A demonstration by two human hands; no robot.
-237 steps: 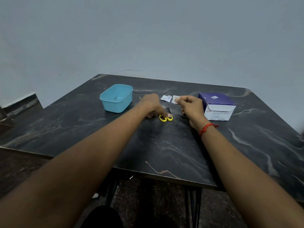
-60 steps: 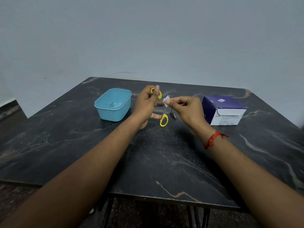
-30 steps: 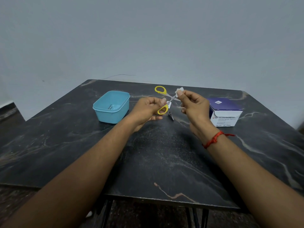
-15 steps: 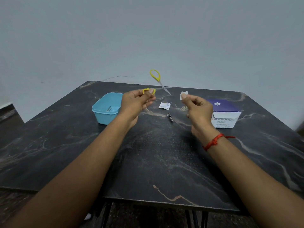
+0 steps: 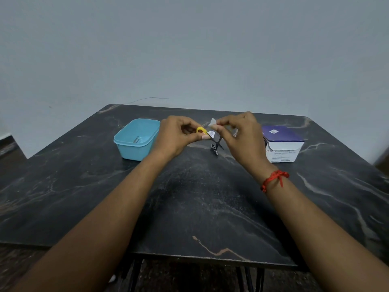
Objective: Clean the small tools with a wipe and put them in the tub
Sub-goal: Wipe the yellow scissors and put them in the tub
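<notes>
Dark marble-patterned bench (image 5: pixel 200 207). Left hand (image 5: pixel 176 135), grip closed on yellow-handled scissors (image 5: pixel 203 131) held above the bench; right hand (image 5: pixel 240 135) pinches a small white wipe (image 5: pixel 212 122). Rounded-rectangular blue plastic tub (image 5: pixel 134 144) contains a thin metal tool (image 5: pixel 136 139). A cardboard swab box (image 5: pixel 282 144) stands at right.

Scissors (image 5: pixel 201 131) and wipe (image 5: pixel 212 122) in hands

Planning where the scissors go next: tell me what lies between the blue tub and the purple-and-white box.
In the head view, between the tub and box: both hands, left and right, holding scissors and wipe, above a small metal tool.
</notes>
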